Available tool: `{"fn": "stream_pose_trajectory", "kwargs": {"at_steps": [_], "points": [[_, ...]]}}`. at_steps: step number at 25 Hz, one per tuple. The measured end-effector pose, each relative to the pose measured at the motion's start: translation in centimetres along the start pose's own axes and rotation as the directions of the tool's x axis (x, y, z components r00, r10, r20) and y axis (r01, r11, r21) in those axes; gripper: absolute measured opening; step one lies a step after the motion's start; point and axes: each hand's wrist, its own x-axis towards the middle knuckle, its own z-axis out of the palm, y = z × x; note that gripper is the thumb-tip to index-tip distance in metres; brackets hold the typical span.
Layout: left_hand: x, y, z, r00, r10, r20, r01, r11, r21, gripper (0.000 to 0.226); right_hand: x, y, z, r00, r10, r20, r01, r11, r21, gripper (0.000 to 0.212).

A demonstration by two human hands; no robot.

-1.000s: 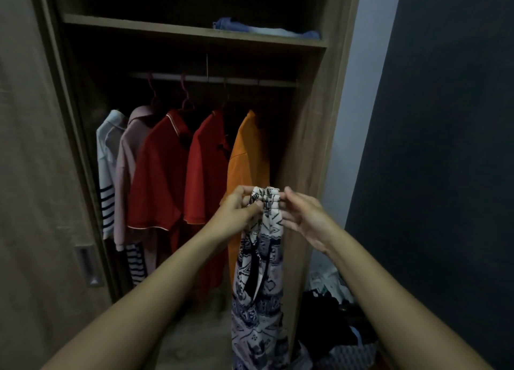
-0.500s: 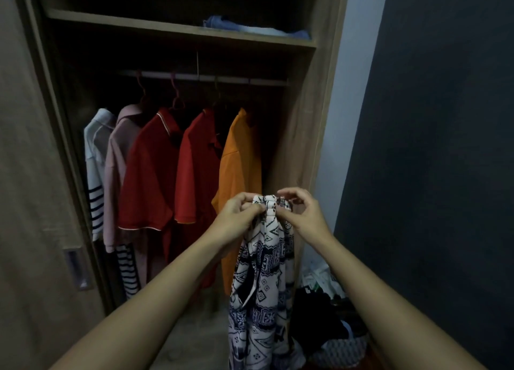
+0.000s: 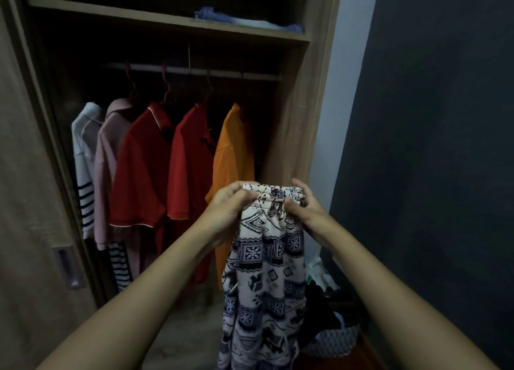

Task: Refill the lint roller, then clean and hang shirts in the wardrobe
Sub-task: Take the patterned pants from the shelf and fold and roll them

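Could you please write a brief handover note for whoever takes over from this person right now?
Hands: left hand and right hand both pinch the bunched top edge of the patterned garment, held up before the open wardrobe.
Done: five shirts hang on the rail.
Left: the garment shows no hanger and is not hung; more clothes lie in the basket, lower right.

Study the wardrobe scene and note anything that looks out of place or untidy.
The shirts hang neatly on the rail. Two things stand out: the patterned garment, bunched at its top between left hand and right hand, shows no hanger, and the basket on the floor right of the wardrobe overflows with loose clothes.
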Motion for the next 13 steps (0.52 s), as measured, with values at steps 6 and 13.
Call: {"fn": "stream_pose_trajectory", "kwargs": {"at_steps": [6,13], "points": [[0.1,-1.5,-3.4,0.979,0.19,-0.066,-0.127,0.839,0.529,0.031,-1.1,-2.5,0.6,0.957,-0.273,-0.098,0.241,0.936,-0.256,0.065],[-0.7,0.6,-4.0,0.877,0.471,0.091,-0.41,0.637,0.653,0.018,-1.4,-3.9,0.2,0.886,-0.463,-0.036,0.446,0.87,-0.21,0.05]]}}
